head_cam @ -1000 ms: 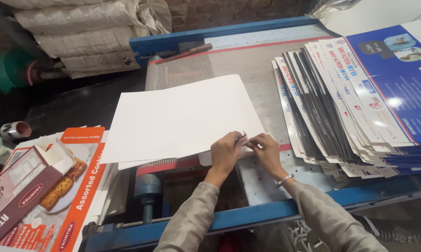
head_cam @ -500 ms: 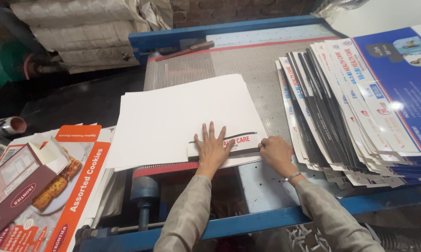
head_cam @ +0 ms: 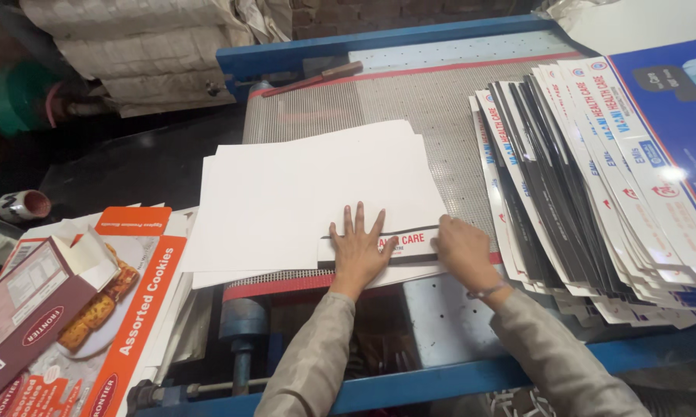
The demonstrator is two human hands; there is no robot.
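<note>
A blue-framed machine bed (head_cam: 440, 100) with a grey perforated surface fills the middle of the view. Along its right edge a large fanned pile of printed sheets (head_cam: 595, 185), white, black and blue, overhangs the bed's near right corner. In the centre of the bed, reaching to its near edge, lies a stack of white sheets (head_cam: 301, 193), blank side up and slightly fanned. On the stack's near right corner sits a narrow printed strip (head_cam: 413, 245), white with red lettering and a black band.

The left hand (head_cam: 357, 251) lies flat on the stack at the bed's near edge, palm down, fingers spread wide, its right side over the strip's left end. The right hand (head_cam: 462, 249) rests just beside it at the strip's right end, fingers curled down onto the strip; whether it pinches the strip cannot be told. Both arms wear grey sleeves, and a thin bangle (head_cam: 487, 291) circles the right wrist.

Off the bed's left side lie flat orange cookie cartons (head_cam: 143, 301) and a brown box (head_cam: 23, 309). A thin wooden stick (head_cam: 313, 79) lies at the bed's far edge.
</note>
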